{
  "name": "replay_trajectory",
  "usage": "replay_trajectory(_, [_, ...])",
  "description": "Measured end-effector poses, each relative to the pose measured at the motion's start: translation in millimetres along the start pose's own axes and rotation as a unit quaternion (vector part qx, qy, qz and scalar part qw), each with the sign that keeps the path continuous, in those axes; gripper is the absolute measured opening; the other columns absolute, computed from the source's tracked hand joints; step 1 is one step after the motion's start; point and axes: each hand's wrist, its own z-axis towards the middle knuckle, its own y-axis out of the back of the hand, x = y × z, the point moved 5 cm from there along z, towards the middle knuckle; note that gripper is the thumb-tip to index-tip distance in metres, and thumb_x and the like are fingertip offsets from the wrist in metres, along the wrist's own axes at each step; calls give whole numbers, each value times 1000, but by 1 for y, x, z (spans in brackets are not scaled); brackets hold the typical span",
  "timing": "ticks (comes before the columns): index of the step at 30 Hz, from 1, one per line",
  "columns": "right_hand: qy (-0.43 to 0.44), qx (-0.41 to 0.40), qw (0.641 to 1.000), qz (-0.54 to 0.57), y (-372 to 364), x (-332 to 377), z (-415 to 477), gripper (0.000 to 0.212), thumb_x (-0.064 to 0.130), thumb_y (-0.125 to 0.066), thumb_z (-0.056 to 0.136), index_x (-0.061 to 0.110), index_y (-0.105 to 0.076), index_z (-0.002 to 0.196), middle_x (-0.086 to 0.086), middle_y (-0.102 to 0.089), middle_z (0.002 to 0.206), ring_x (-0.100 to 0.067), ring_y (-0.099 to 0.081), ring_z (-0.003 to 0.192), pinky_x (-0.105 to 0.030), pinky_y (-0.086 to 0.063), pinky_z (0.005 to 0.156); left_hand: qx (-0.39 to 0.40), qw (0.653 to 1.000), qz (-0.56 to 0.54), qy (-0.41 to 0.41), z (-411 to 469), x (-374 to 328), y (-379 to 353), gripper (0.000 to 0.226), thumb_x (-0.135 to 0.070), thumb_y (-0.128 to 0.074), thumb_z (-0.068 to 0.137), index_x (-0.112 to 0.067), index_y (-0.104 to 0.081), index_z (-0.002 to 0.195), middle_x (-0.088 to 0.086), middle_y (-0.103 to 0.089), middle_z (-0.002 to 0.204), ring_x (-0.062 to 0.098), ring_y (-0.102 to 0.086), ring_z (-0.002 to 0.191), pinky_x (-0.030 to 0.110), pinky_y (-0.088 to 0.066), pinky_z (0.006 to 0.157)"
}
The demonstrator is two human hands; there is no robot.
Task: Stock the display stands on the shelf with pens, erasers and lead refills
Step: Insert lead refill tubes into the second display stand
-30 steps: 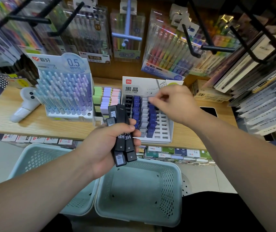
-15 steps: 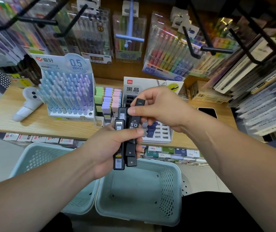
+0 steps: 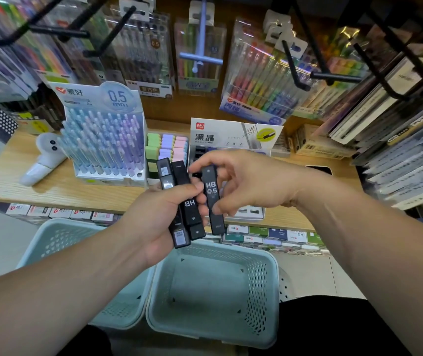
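Observation:
My left hand (image 3: 154,217) grips a bundle of black lead refill cases (image 3: 182,201), held upright above the baskets. My right hand (image 3: 246,183) pinches one black case marked HB 0.5 (image 3: 213,199) just right of the bundle, its lower end hanging free. Behind my hands on the wooden shelf (image 3: 59,181) stands the lead refill display stand (image 3: 233,136), mostly hidden by my right hand. To its left are a tray of pastel erasers (image 3: 166,147) and a pen stand (image 3: 102,147) packed with blue and purple pens.
Two pale green perforated baskets (image 3: 213,286) (image 3: 59,237) sit below the shelf edge. A white cartoon-faced gadget (image 3: 43,160) lies at the shelf's left. A dark phone (image 3: 318,169) lies right of the stand. Black hooks with hanging pen packs (image 3: 264,78) overhang the shelf.
My right hand left the refill stand, came back to the bundle in my left hand and drew one HB 0.5 case out to the right.

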Motion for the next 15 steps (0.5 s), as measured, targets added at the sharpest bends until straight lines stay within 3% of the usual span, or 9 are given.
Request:
replay_trajectory(4, [-19, -171, 983, -68, 37, -15, -6, 42, 2, -67, 94, 20, -61, 131, -12, -72, 89, -21, -75, 71, -38, -64, 70, 9, 1000, -4, 16, 0, 2, 0, 4, -14, -70, 89, -17, -69, 88, 4, -63, 72, 19, -60, 57, 32, -54, 58])
replay_trajectory(8, [-52, -339, 923, -177, 75, -43, -16, 29, 14, -65, 97, 24, -70, 124, 3, -70, 112, -15, -71, 78, -19, -57, 73, 13, 999, -14, 33, 0, 3, 2, 4, -11, -67, 89, -14, -66, 92, 5, -62, 73, 19, -59, 57, 32, -54, 60])
replay_trajectory(11, [-54, -368, 896, -244, 86, -51, -18, 22, 16, -71, 93, 20, -75, 114, 8, -67, 98, -11, -60, 87, -16, -42, 79, 14, 998, -33, 45, 0, 4, 3, 11, -8, -58, 89, -12, -64, 97, 5, -61, 73, 21, -59, 57, 32, -52, 62])
replay_trajectory(15, [-61, -404, 883, -231, 94, -52, -15, 19, 18, -79, 86, 25, -74, 103, 11, -64, 89, -10, -61, 85, -28, -51, 81, 15, 998, -37, 48, 3, 5, 2, 17, -8, -53, 89, -11, -64, 101, 7, -61, 73, 22, -59, 57, 34, -52, 63])
